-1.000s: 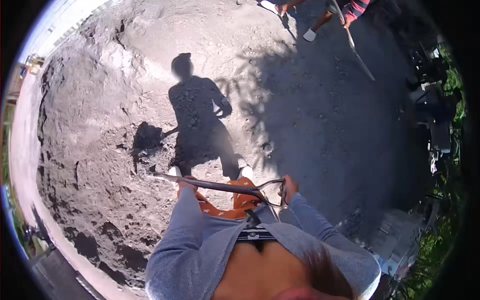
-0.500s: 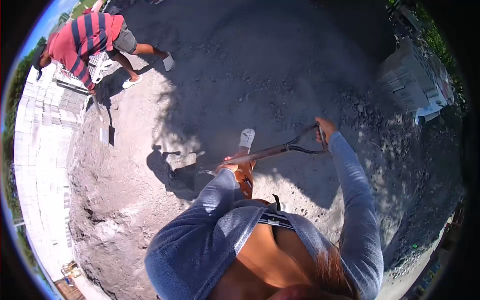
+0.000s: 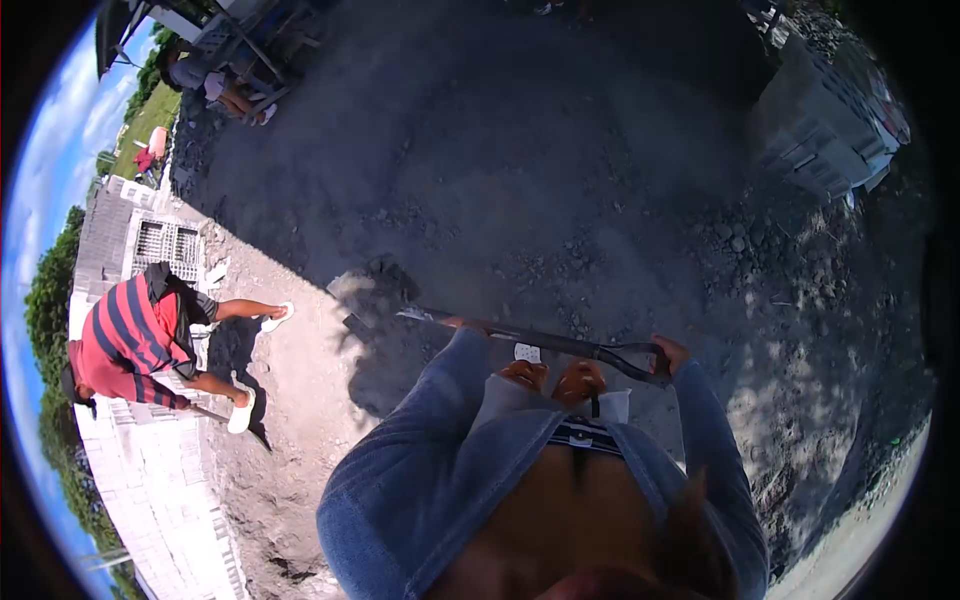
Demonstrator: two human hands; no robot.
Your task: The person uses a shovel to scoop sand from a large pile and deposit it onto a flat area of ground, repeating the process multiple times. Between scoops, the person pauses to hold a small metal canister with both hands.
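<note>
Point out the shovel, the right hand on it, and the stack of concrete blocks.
shovel (image 3: 520, 338): head view, middle of the shaft.
right hand (image 3: 668, 355): head view, back of the hand at the grip.
stack of concrete blocks (image 3: 815, 135): head view, side face.

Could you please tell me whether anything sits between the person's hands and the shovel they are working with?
Nothing visible does: the left hand grips the shovel on its shaft, and the right hand is closed on the end handle.

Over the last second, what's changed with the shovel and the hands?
The shovel swung from the sunlit pile toward shaded ground, its blade now loaded. The view turned, bringing a person in a striped shirt in at left. Left hand and right hand kept their grips.
</note>
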